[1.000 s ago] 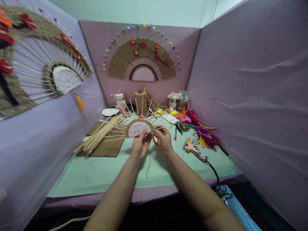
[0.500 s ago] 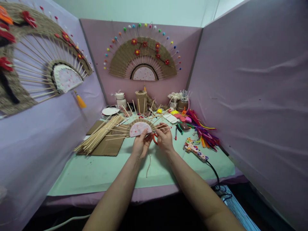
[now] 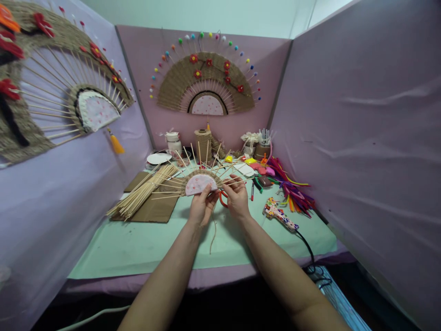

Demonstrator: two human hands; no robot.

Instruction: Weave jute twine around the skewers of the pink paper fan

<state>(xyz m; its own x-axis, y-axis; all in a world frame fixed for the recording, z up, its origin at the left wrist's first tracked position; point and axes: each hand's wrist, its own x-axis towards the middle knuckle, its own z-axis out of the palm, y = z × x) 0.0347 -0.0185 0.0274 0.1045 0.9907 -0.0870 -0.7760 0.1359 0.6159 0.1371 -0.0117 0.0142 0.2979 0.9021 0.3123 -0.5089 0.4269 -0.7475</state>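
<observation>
My left hand (image 3: 200,208) pinches the lower edge of a small half-made fan (image 3: 200,184): a pink half-disc rimmed with jute cord, thin wooden skewers radiating from it. My right hand (image 3: 236,198) is closed at the fan's right side, fingers among the skewers, gripping the jute cord there. A loose end of the jute cord (image 3: 214,234) hangs from the fan down onto the green table cover (image 3: 144,243). Orange-handled scissors (image 3: 222,198) lie just behind my hands, mostly hidden.
A bundle of skewers (image 3: 144,193) lies on brown cardboard (image 3: 155,209) at left. A patterned glue gun (image 3: 278,214) with a black cable lies at right, next to coloured pipe cleaners (image 3: 292,188). A twine spool (image 3: 203,142), jars and a white plate (image 3: 159,158) stand at the back. Finished fans hang on the walls.
My hands and the small fan stay almost in place; the right hand's fingers shift slightly along the fan's right edge. The view has drifted a little.
</observation>
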